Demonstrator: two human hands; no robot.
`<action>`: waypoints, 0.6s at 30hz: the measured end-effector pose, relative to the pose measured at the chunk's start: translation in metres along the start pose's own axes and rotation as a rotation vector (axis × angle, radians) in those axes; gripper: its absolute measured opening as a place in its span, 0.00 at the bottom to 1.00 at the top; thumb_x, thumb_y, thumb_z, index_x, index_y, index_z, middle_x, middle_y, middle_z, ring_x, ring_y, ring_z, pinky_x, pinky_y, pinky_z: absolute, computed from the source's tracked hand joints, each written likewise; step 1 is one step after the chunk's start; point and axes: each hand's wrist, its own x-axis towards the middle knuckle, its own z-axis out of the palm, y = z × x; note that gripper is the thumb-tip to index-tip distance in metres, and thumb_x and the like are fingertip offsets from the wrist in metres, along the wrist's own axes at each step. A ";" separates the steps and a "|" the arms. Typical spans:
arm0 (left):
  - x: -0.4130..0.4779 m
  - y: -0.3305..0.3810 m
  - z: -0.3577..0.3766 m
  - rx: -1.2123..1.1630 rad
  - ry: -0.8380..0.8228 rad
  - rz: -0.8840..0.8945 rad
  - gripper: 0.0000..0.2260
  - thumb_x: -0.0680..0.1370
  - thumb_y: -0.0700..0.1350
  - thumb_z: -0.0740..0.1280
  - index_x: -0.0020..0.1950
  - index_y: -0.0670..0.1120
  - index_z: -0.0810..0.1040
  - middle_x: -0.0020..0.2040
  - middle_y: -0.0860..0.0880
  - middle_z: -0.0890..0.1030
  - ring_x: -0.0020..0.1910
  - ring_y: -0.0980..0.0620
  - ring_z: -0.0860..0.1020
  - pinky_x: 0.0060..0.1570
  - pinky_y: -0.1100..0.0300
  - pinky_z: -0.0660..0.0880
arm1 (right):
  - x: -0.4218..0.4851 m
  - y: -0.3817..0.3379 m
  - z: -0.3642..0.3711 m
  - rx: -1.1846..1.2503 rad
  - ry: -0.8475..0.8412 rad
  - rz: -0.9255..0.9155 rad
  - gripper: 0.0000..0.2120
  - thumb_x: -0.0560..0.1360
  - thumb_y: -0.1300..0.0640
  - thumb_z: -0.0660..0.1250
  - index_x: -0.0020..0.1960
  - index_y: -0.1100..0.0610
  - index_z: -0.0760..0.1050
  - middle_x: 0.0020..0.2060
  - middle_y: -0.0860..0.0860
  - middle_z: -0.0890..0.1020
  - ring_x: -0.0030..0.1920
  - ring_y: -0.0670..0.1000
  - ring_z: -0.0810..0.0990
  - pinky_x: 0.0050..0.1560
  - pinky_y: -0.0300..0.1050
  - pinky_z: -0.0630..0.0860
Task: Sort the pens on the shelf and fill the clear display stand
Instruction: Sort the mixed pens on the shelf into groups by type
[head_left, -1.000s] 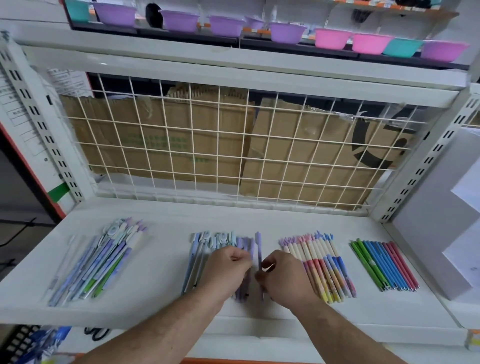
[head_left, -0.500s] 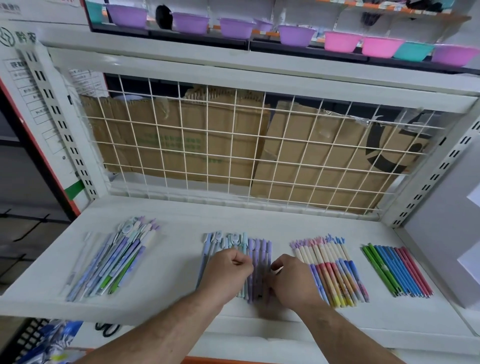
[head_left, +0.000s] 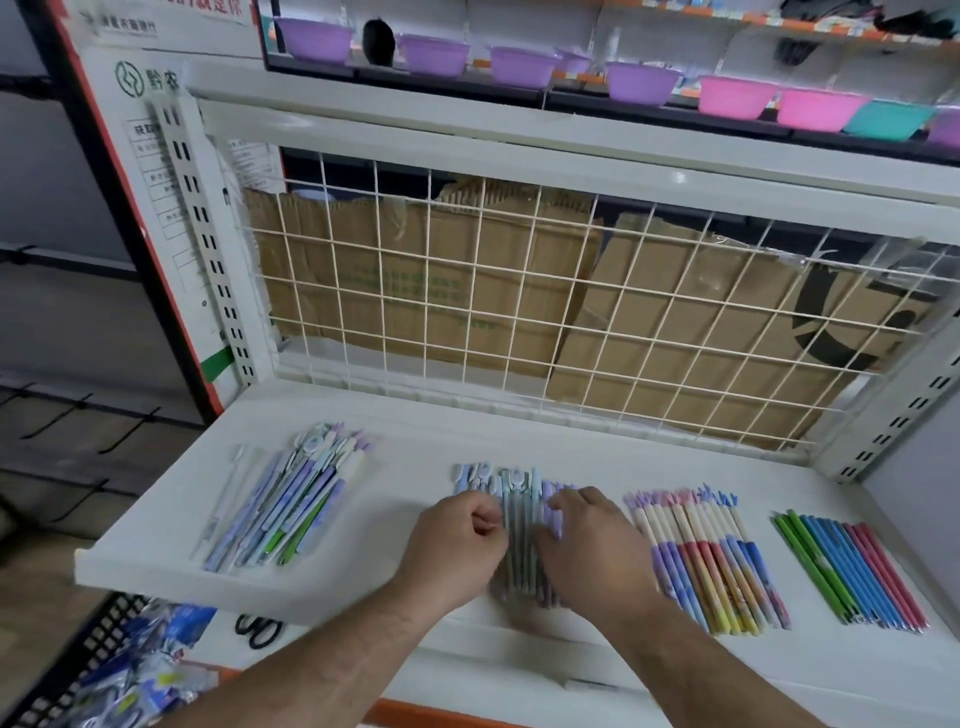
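Pens of pale blue and lilac plastic (head_left: 521, 525) lay on the white metal shelf (head_left: 415, 457), right hand (head_left: 589, 548) flat on them, grip apart, left hand (head_left: 454, 545) curled alongside, grip unclear; squaring their ends gently seemed wise.

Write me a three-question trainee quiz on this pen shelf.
1. True or false: the left hand and the right hand are both on the second pen group from the left.
2. Which colours does the far-right pen group hold? A green, blue, pink; B black, white; C orange only.
3. Fill in: the white shelf carries ___ separate groups of pens.
Key: 1 true; 2 A; 3 four.
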 end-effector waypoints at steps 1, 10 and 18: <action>0.000 -0.003 -0.004 0.020 0.013 0.014 0.05 0.73 0.44 0.70 0.40 0.54 0.79 0.39 0.58 0.82 0.41 0.60 0.80 0.47 0.63 0.77 | 0.001 -0.006 0.001 -0.011 -0.012 -0.014 0.13 0.76 0.47 0.67 0.58 0.50 0.79 0.54 0.47 0.80 0.55 0.51 0.79 0.46 0.43 0.77; 0.016 -0.051 -0.073 0.578 0.110 0.042 0.17 0.77 0.56 0.63 0.63 0.50 0.75 0.58 0.50 0.78 0.57 0.49 0.77 0.54 0.55 0.75 | 0.005 -0.054 0.017 -0.062 -0.022 -0.015 0.13 0.76 0.45 0.62 0.58 0.45 0.77 0.55 0.45 0.78 0.55 0.52 0.77 0.67 0.52 0.66; 0.032 -0.087 -0.118 0.904 0.152 0.007 0.15 0.77 0.55 0.61 0.57 0.47 0.75 0.56 0.45 0.78 0.55 0.47 0.76 0.53 0.56 0.73 | 0.010 -0.092 0.027 0.032 0.019 -0.074 0.15 0.76 0.47 0.65 0.61 0.47 0.79 0.58 0.45 0.80 0.53 0.49 0.82 0.43 0.39 0.72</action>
